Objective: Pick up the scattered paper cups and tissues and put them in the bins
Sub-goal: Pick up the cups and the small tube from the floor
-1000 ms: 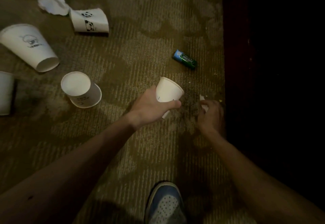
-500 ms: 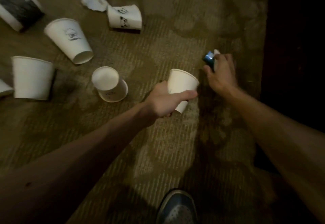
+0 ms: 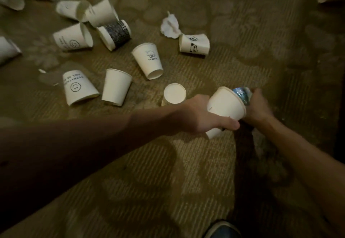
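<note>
Nearest the camera, a blue-grey shoe toe (image 3: 222,230) poked in at the bottom edge, both bare forearms reaching fwd over the olive patterned carpet (image 3: 130,191).

Left hand (image 3: 201,116) was wrapped round a plain white paper cup (image 3: 225,105) — thumb along the underside, grip closed, cup tilted w/ its mouth turned right and its long axis running roughly lower-left to upper-right. A second cup base seemed to show just under the thumb, so poss. a nested pair; couldn't be sure.

Right hand (image 3: 258,107) sat just beside that rim, fingers closed on a small shiny blue-green wrapper (image 3: 241,95), which touched or overlapped the cup's lip. The wrapper lay right at the mouth, so the right hand looked the one to feed it in, left hand steadying.

Just beyond the left wrist stood an upside-down white paper cup (image 3: 174,93), nearest loose item. Further out — a panda-print cup on its side (image 3: 194,44), w/ a crumpled white tissue (image 3: 170,26) against it. More cups lay further left. No bins in view.
</note>
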### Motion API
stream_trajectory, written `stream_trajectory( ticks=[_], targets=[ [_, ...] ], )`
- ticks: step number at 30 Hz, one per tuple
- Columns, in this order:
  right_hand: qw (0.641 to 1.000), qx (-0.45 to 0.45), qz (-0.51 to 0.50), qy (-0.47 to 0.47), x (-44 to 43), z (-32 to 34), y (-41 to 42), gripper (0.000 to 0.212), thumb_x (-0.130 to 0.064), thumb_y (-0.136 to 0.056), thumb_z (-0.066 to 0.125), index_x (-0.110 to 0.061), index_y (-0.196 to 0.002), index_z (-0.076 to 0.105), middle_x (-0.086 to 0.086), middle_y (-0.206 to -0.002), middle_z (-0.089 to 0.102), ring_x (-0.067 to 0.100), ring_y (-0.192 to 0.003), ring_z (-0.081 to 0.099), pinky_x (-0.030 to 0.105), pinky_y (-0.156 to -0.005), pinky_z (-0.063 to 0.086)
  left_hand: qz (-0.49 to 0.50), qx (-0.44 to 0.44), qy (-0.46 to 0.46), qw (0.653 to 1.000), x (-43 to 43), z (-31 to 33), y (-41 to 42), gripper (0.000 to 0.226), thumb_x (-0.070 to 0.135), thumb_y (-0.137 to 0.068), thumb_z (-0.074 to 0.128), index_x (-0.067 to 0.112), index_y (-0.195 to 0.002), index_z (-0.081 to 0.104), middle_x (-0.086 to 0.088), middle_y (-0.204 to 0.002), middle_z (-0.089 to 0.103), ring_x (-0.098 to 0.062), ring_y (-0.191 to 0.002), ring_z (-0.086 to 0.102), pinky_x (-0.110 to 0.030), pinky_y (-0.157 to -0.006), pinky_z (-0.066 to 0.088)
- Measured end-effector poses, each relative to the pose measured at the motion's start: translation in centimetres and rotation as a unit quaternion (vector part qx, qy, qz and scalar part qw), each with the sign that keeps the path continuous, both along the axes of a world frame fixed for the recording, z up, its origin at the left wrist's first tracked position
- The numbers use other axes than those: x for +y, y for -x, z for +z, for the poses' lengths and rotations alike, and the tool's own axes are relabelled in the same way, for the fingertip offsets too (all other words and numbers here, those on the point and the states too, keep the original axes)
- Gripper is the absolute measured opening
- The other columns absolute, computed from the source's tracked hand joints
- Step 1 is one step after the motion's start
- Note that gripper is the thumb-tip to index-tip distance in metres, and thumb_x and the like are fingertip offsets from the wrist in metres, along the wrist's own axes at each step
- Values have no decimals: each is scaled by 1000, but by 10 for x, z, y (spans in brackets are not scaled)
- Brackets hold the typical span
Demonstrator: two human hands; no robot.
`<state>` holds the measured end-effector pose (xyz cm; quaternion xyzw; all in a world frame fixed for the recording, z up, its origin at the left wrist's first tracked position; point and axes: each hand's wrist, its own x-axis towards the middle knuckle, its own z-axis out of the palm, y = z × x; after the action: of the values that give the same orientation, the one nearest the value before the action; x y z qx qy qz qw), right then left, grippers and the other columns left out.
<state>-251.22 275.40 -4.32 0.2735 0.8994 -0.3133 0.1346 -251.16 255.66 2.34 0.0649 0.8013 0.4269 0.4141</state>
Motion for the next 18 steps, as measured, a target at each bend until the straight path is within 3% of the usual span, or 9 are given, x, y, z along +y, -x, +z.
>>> stream_trajectory(
  ticks=[3,5,8,13,18],
  targets=[
    [992,16,-4,123,-25,8,6,36,-8,-88,66,0,-122,56,24,-112,64,34,-101,62,48,-87,52,-4,8,9,1000,-28,21,1,45,55,-66,84,25,-94,64,6,-82,68,4,-56,64,-14,-44,45],
    [980,44,-20,192,-46,17,9,22,-11,-90,62,-1,-109,60,21,-92,66,30,-82,63,42,-71,52,-14,1,13,1000,-50,37,5,48,53,-66,84,24,-99,65,2,-85,72,-4,-63,68,-21,-47,50],
    [974,90,-12,208,-74,34,16,6,-19,-89,60,-14,-92,58,8,-79,63,17,-66,61,30,-59,47,-22,4,43,999,-88,53,12,58,60,-54,84,33,-100,63,7,-85,73,-11,-73,72,-27,-54,58],
    [968,140,104,178,-113,54,18,12,-34,-90,63,-30,-89,52,2,-92,62,17,-79,61,33,-65,50,-1,-2,84,997,-163,53,12,67,71,-32,85,41,-90,69,12,-80,74,-9,-70,72,-23,-50,51],
    [951,145,272,35,-142,51,17,43,-56,-84,61,-20,-105,51,-3,-109,42,14,-102,43,32,-87,42,45,-23,82,995,-209,44,3,79,83,-12,78,49,-84,69,7,-80,76,-11,-70,73,-24,-47,52]
  ],
)
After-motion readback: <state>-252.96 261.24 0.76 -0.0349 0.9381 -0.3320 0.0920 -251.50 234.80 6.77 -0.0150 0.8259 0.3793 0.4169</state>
